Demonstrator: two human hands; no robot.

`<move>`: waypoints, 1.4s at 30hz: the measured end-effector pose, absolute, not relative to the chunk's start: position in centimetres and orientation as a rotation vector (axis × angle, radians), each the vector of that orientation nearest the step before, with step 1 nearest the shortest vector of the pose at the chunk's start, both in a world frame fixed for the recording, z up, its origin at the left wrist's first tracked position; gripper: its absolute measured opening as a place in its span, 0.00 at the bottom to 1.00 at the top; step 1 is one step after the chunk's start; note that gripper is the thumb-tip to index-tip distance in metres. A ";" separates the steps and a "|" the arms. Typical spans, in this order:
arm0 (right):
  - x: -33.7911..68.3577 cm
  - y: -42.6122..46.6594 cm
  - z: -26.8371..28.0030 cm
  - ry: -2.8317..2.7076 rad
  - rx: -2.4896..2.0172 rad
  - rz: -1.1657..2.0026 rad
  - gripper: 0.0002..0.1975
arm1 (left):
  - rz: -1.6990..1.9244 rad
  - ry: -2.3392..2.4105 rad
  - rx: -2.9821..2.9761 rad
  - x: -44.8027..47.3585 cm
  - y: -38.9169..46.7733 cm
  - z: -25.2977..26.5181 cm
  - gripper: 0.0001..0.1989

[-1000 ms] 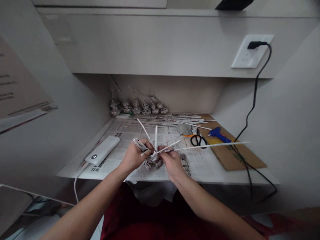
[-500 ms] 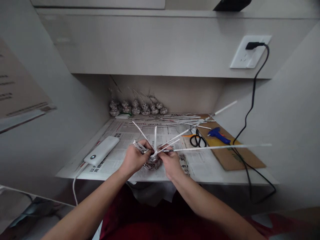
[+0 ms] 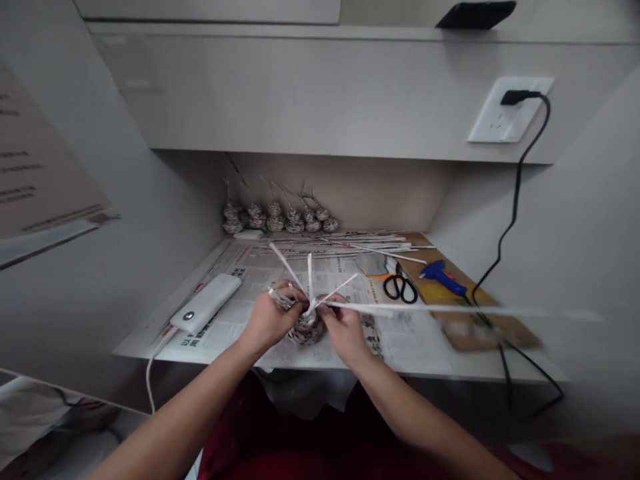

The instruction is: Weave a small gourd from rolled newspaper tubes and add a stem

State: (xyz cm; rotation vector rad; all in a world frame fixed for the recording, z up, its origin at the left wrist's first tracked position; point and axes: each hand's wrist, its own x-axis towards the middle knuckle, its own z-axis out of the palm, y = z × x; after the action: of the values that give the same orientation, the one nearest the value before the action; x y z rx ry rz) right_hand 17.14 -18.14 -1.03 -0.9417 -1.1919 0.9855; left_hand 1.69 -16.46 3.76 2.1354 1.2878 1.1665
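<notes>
Between my hands, near the front edge of the newspaper-covered desk, sits a small round woven piece [image 3: 306, 331] of rolled paper. White paper strips [image 3: 310, 275] stick up and fan out from its top. My left hand [image 3: 274, 315] is closed on the left side of the piece, with short strip ends showing among its fingers. My right hand [image 3: 344, 327] pinches a long white paper strip [image 3: 425, 309] close to the weave. That strip reaches far to the right and its outer part is blurred. The fingertips of both hands are partly hidden.
Several gourd-shaped woven pieces [image 3: 275, 219] stand along the back wall. Loose paper rolls [image 3: 345, 245] lie before them. To the right are black-handled scissors [image 3: 400, 288], a blue glue gun [image 3: 443, 277] and a cardboard sheet [image 3: 465, 337]. A white power bank [image 3: 206, 305] with a cable lies left.
A long strip that pointed up and right has swung down and now lies roughly level to the right, beside my right hand. My hands stay at the woven piece. The view has shifted slightly.
</notes>
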 end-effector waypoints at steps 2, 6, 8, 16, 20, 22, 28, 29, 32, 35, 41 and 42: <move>17.4 -17.6 -1.0 -1.116 -1.008 1.030 0.13 | 1.197 1.289 2.098 1.7 -16.5 3.8 0.06; 18.5 -17.2 0.2 -1.283 -1.221 0.933 0.17 | 1.223 1.414 2.061 1.8 -16.7 4.0 0.06; 19.0 -17.3 1.0 -1.447 -1.286 0.774 0.15 | 1.226 1.470 2.087 1.9 -16.8 4.1 0.07; 18.7 -17.3 3.0 -1.644 -1.204 0.552 0.09 | 1.108 1.595 2.181 2.5 -17.1 4.1 0.09; 18.8 -16.9 3.9 -1.699 -1.260 0.687 0.05 | 1.077 1.650 2.105 2.6 -17.0 4.2 0.09; 18.9 -16.9 4.1 -1.765 -1.339 0.583 0.05 | 1.065 1.658 2.120 2.7 -16.9 4.4 0.09; 18.5 -17.3 3.5 -1.755 -1.371 0.324 0.06 | 1.112 1.584 2.119 2.7 -16.7 4.4 0.06; 18.4 -17.2 3.3 -1.712 -1.350 0.382 0.06 | 1.126 1.552 2.116 2.7 -16.7 4.2 0.06; 18.3 -16.7 2.6 -1.591 -1.287 0.624 0.05 | 1.158 1.506 2.096 2.7 -16.6 3.8 0.06; 18.1 -16.1 1.9 -1.516 -1.246 0.714 0.05 | 1.195 1.483 2.095 2.6 -16.5 3.5 0.06; 17.7 -15.9 1.4 -1.132 -1.140 1.163 0.07 | 1.239 1.386 2.141 2.7 -16.9 3.6 0.07; 17.7 -16.0 1.5 -1.121 -1.124 1.175 0.07 | 1.244 1.372 2.149 2.6 -17.0 3.6 0.07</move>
State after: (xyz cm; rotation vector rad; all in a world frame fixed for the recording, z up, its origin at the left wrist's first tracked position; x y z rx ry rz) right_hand 17.68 -16.04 1.47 -1.1241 -1.1207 1.1747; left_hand 2.64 -16.96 3.60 2.1488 1.3717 1.2440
